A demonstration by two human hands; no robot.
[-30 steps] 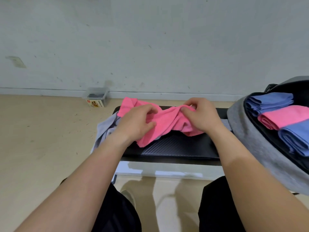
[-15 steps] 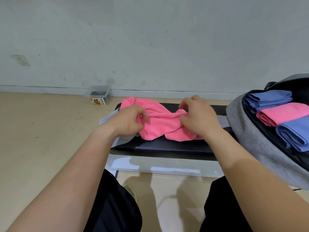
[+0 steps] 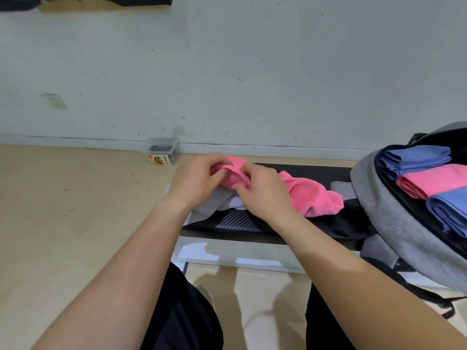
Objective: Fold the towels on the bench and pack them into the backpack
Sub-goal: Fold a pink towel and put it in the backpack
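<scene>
**Three packed, pink one in hand**

I see the left hand (image 3: 199,180) and right hand (image 3: 265,195), fingers clamped on one end of the pink towel (image 3: 310,195), which lies crumpled on the dark surface (image 3: 303,173) beside the open backpack (image 3: 379,198). Three folded towels (image 3: 434,180) sit inside. A grey towel (image 3: 209,208) lies underneath, unfolded. I judge about half remains.

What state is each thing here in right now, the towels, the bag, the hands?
Pink towel: unfolded, bunched on the bench.
Grey towel: unfolded, crumpled under the pink one.
Backpack: open.
Packed towels: folded, three inside, two blue, one pink.
Left hand: pinching the pink towel's left end.
Right hand: pinching the same end.
</scene>
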